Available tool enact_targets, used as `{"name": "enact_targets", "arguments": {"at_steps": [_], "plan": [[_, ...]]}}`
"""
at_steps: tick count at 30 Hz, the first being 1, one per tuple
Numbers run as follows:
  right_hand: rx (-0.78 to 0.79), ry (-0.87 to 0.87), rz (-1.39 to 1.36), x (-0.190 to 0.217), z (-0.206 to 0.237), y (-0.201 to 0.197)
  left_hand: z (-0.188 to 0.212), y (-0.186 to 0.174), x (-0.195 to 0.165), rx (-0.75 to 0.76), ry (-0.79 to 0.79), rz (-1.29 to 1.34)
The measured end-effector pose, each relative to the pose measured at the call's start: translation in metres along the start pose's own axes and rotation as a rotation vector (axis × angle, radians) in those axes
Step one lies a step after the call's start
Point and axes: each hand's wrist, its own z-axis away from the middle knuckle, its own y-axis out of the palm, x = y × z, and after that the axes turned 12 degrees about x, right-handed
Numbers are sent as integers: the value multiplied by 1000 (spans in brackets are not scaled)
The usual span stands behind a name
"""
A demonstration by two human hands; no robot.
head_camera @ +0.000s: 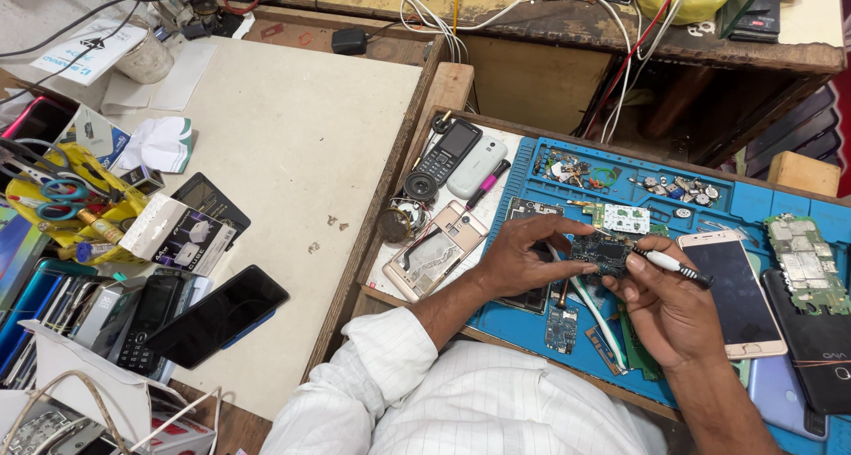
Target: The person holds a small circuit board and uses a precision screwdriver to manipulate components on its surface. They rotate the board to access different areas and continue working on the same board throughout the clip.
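Observation:
My left hand [523,260] pinches a small dark circuit board [601,253] above the blue work mat [532,322]. My right hand [669,309] grips a white-handled screwdriver [675,265], its tip resting at the board's right edge. Both hands meet over the middle of the mat. An opened phone body [436,251] lies to the left of my left hand. A smartphone with a pale frame [734,291] lies to the right of my right hand.
A keypad phone [446,152] and a white phone [476,167] lie at the mat's far left. Loose parts fill the mat's top compartments [678,189]. A green board [802,262] sits at the right. Phones, boxes and scissors [53,198] crowd the white counter's left side.

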Motion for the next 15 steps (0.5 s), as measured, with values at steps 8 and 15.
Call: {"name": "enact_targets", "arguments": {"at_steps": [8, 15], "plan": [[-4, 4, 2, 1, 2, -4, -1, 1, 0, -48, -40, 35], [0, -24, 1, 3, 2, -4, -1, 1, 6, -149, -51, 12]]}}
